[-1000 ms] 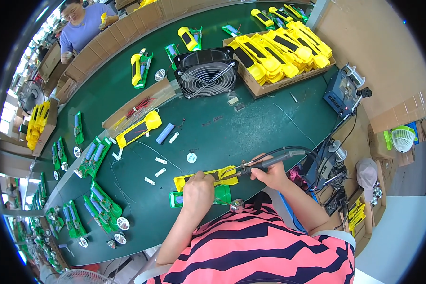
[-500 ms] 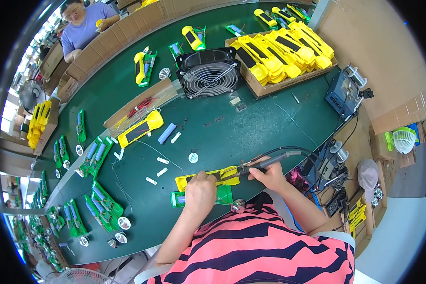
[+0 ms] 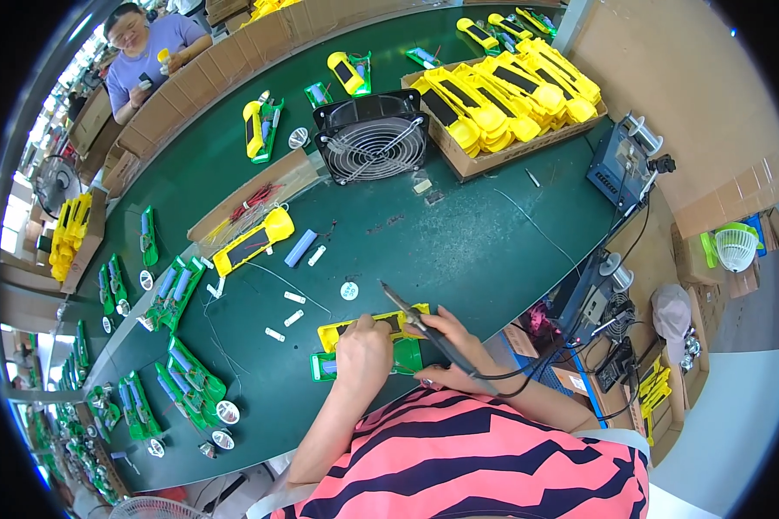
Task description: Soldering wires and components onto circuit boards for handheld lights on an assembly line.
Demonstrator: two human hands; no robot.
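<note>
Close in front of me lies a yellow plastic cover [image 3: 329, 334] with a dark panel. It rests along the far side of a green plastic housing [image 3: 409, 353] with a blue cylindrical battery cell [image 3: 328, 367] in it. My left hand [image 3: 363, 350] has its fingers closed on the middle of the yellow cover, hiding part of both pieces. A soldering iron [image 3: 446, 344] is gripped in my right hand [image 3: 459, 333], its tip raised and tilted to the far left, apart from the cover. My right hand's lower fingers reach the housing's right end; what they touch there is unclear.
A cardboard box [image 3: 472, 164] of yellow covers stands at the far right, beside a black fan [image 3: 374, 143]. Soldering stations [image 3: 619, 169] line the right edge. Green housings [image 3: 190, 372] with cells and reflectors lie at left. Another person [image 3: 151, 60] sits beyond a cardboard partition.
The soldering iron has swung from pointing down at the cover to pointing up and away. My right hand has shifted left and nearer the housing's right end. My left hand stays on the cover.
</note>
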